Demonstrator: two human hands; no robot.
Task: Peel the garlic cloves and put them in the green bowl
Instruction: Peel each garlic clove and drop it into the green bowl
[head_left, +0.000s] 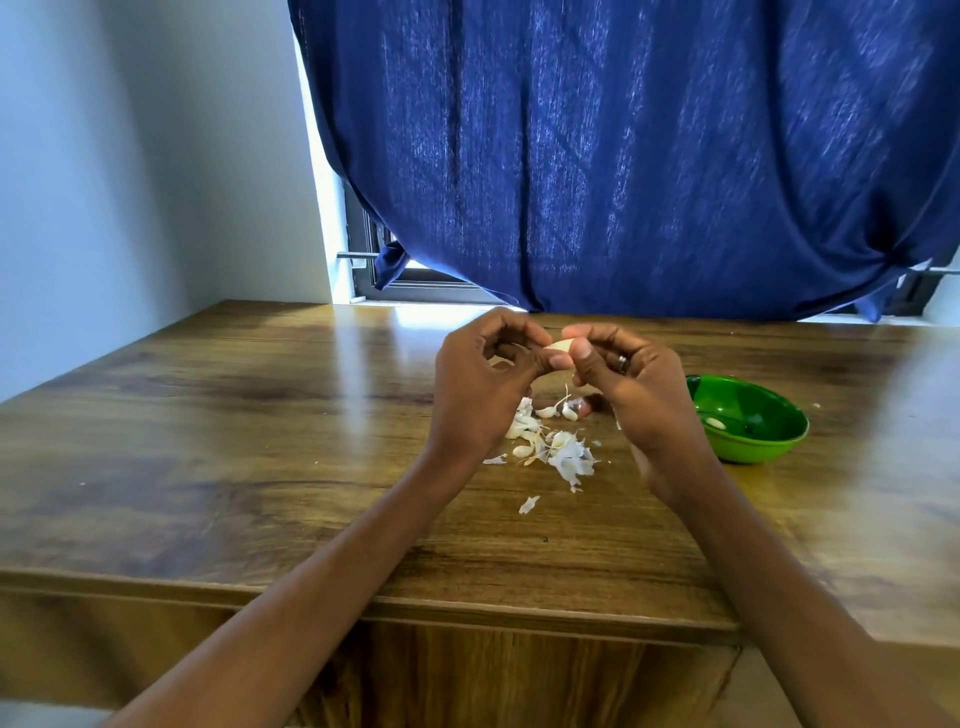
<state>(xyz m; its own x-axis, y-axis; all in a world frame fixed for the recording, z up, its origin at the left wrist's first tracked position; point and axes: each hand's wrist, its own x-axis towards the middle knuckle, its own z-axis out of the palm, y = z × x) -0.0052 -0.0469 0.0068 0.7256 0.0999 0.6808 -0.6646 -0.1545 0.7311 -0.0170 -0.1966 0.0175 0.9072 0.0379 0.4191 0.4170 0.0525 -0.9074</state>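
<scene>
A pale garlic clove (562, 345) is held up above the table between both hands. My left hand (478, 384) pinches its left end with curled fingers, and my right hand (636, 384) pinches its right end with thumb and forefinger. Below the hands lies a heap of garlic cloves and white papery skins (550, 441) on the wooden table (234, 441). The green bowl (748, 421) stands to the right of my right hand, with one peeled clove (717, 423) inside.
A loose skin flake (529, 504) lies nearer the front edge of the table. A dark blue curtain (623, 156) hangs behind the table over a window. A white wall is at the left.
</scene>
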